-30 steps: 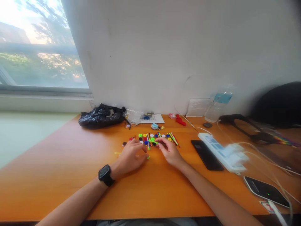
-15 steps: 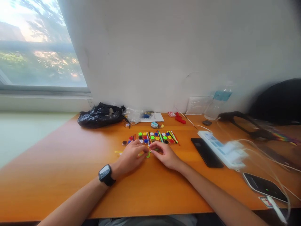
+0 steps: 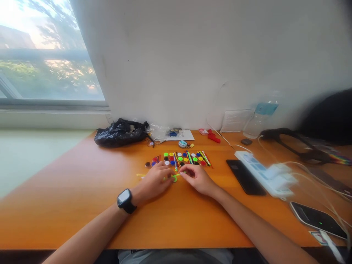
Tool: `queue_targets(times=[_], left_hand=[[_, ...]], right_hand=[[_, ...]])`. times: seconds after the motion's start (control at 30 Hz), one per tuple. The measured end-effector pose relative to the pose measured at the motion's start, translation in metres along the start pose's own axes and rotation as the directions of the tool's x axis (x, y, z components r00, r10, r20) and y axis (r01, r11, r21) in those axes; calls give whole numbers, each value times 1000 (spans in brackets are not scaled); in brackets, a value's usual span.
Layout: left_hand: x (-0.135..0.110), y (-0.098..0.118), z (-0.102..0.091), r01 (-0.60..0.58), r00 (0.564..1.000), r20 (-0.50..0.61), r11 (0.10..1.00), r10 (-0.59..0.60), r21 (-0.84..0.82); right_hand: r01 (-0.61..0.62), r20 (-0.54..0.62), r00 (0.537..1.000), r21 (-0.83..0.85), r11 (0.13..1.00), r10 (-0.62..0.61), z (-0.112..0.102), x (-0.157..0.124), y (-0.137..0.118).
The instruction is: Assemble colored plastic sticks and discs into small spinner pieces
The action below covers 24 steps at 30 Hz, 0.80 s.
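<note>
Left hand [image 3: 155, 180] and right hand [image 3: 199, 179] pinching a green ring [image 3: 174, 178], coloured discs [image 3: 183, 158] just beyond, orange desk [image 3: 82, 190]

Plain white wall [image 3: 192, 55] straight ahead. Big window [image 3: 46, 55] at left w/ grey frame; daylight comes in, trees & sky outside, blurry. Pale sill [image 3: 52, 119] under it. Orange wood-look desk [image 3: 82, 190] stands against the wall, top a bit shiny. Pale green surface [image 3: 27, 157] left of desk, maybe floor, cannot tell.

No legible text, even on the bottle label [image 3: 266, 108].
</note>
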<state>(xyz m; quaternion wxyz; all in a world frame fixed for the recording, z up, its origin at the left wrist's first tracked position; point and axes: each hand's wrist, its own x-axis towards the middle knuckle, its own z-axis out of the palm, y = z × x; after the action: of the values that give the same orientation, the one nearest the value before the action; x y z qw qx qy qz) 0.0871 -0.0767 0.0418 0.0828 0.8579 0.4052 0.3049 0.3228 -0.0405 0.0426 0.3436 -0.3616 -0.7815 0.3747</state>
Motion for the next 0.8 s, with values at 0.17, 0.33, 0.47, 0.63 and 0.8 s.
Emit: queue_targets(times=[0.17,0.33,0.47,0.63,0.8], left_hand=[[2,4,-6,-7,999,37,1000,7,-3],[1,7,-10,-23,999,45,999,22,29],[0,5,-7,-30,999,41,999,29,27],[0,4,1,-71,997,36,997,70,28],[-1,3,7,-72,997,29,997,71,37]], right_hand=[[-14,29,999,6,1000,14,-1,-1,1],[-32,65,997,4,999,31,-1,-3,-2],[-56,91,994,-5,998,56,-3,-3,-4],[-88,169,981,-47,995,94,-9,-3,-6],[-85,202,973,-128,988,110,-14,-3,-9]])
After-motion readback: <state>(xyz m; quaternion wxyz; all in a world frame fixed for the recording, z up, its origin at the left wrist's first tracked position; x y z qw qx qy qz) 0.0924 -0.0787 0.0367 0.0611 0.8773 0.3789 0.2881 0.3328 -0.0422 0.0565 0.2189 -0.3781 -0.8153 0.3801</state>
